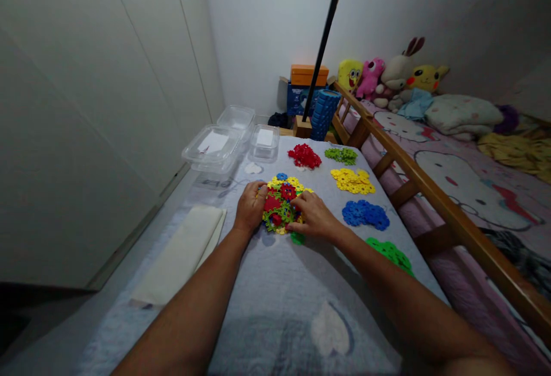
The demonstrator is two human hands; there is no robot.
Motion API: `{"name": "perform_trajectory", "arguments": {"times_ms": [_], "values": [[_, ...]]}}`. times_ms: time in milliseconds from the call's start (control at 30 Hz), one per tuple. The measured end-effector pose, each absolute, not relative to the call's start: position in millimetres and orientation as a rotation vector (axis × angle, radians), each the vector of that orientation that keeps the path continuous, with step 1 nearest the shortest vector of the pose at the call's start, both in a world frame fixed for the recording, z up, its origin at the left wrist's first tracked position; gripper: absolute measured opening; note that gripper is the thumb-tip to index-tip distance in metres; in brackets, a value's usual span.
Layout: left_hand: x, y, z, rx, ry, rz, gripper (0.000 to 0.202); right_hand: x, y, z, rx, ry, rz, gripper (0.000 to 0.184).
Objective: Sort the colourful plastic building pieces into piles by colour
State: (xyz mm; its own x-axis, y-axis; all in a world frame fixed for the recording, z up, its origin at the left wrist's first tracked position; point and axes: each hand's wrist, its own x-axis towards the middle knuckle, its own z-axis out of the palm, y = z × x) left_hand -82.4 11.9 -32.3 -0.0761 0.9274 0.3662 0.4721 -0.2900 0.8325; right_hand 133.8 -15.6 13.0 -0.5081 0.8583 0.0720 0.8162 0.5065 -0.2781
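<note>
A mixed heap of flower- and gear-shaped plastic pieces [271,204] in red, green, yellow and blue lies on the cloth-covered table, between my two hands. My left hand [250,208] is curled against the heap's left side, fingers closed on pieces at the edge; its fingertips are partly hidden. On the right side, my right hand [317,215] reaches over the heap with thumb and fingers apart, touching pieces. A green piece [297,238] lies just under its thumb side.
Sorted piles run along the right: red [305,157], light green [341,155], yellow [353,181], blue [365,214] and green [391,254]. Clear plastic boxes [214,145] stand back left, a folded pale cloth [183,252] nearer. A wooden bed rail [408,166] borders the right side.
</note>
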Motion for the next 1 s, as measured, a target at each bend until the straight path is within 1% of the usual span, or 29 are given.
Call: {"name": "perform_trajectory", "arguments": {"times_ms": [33,67,100,233,300,467,600,667,833,1000], "values": [[-82.8,12.0,-32.5,1.745,1.51,1.348,0.04,128.8,-19.6,11.2,-1.458,-2.548,0.259,0.053],[-83.2,12.1,-32.8,1.738,1.513,1.353,0.041,125.0,-22.6,9.3,-1.473,-2.544,0.219,0.052],[-83.5,12.2,-33.0,1.732,1.515,1.355,0.041,122.3,-24.8,7.4,-1.478,-2.537,0.189,0.047],[-83.8,13.0,-33.5,1.722,1.523,1.348,0.042,119.9,-27.5,1.7,-1.462,-2.509,0.166,0.016],[-83.5,13.6,-33.7,1.72,1.528,1.342,0.042,121.8,-26.7,0.9,-1.441,-2.487,0.193,0.008],[-82.5,14.7,-34.1,1.708,1.522,1.327,0.044,130.1,-20.8,6.1,-1.316,-2.345,0.359,0.007],[-81.7,14.0,-33.5,1.694,1.529,1.32,0.044,145.0,-10.9,19.7,-1.226,-2.063,0.627,0.004],[-81.4,13.7,-33.1,1.694,1.537,1.317,0.044,158.9,-0.2,27.3,-1.231,-1.923,0.69,0.007],[-82.2,14.2,-33.4,1.722,1.543,1.293,0.046,213.1,54.8,33.3,-1.343,-1.648,0.541,0.017],[-83.4,14.2,-32.5,1.728,1.543,1.269,0.046,265.2,118.6,26.1,-1.646,-1.501,0.257,0.012]]}}
